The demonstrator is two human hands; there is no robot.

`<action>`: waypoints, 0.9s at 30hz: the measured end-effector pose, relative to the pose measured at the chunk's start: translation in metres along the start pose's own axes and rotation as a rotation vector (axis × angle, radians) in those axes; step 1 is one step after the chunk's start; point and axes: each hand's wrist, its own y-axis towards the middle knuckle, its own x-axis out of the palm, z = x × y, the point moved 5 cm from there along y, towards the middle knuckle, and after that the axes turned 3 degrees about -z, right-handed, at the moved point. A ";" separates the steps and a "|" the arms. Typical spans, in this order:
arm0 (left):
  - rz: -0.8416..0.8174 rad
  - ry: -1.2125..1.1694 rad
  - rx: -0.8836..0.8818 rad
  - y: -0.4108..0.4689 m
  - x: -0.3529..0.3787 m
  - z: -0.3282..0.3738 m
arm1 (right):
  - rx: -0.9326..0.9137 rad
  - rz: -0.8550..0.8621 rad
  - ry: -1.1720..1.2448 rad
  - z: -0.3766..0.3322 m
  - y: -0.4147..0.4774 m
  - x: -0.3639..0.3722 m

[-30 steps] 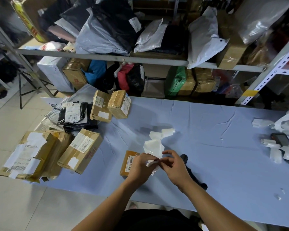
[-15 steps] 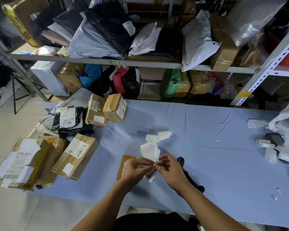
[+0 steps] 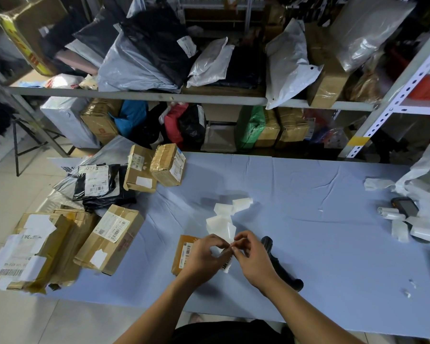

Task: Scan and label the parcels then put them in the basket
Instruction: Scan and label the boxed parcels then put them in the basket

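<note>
small parcel [image 3: 183, 253] on table [image 3: 320, 244] near front edge | scanner [image 3: 267, 243] right of it | label strip [image 3: 220, 220] behind both | parcel pile [image 3: 109, 239] at table's left end | shelves [image 3: 209, 97] behind table

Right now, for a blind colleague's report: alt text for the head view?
The left hand and right hand pinch a white label by a small brown parcel on a blue table; a black scanner lies at right.

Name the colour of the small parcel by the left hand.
Orange-brown small parcel, white barcode label; head view.
</note>
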 end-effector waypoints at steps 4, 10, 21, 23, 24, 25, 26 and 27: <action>0.006 -0.107 -0.022 0.000 -0.003 -0.002 | -0.012 0.005 -0.016 -0.002 0.001 0.000; 0.055 -0.223 -0.115 -0.006 -0.006 0.004 | -0.022 -0.016 -0.033 -0.002 0.000 0.003; 0.394 -0.477 -0.368 -0.003 -0.027 -0.008 | 0.196 0.241 -0.090 0.015 0.005 -0.016; 0.494 -0.540 -0.357 -0.002 -0.035 -0.005 | 0.247 0.288 -0.076 0.017 0.006 -0.018; 0.542 -0.543 -0.343 -0.002 -0.041 -0.001 | 0.275 0.315 -0.070 0.018 0.006 -0.019; 0.583 -0.524 -0.331 -0.003 -0.047 0.002 | 0.301 0.336 -0.070 0.020 0.007 -0.019; 0.615 -0.496 -0.319 -0.004 -0.053 0.005 | 0.326 0.357 -0.080 0.021 0.007 -0.020; 0.634 -0.467 -0.310 -0.005 -0.057 0.006 | 0.347 0.379 -0.098 0.020 0.007 -0.021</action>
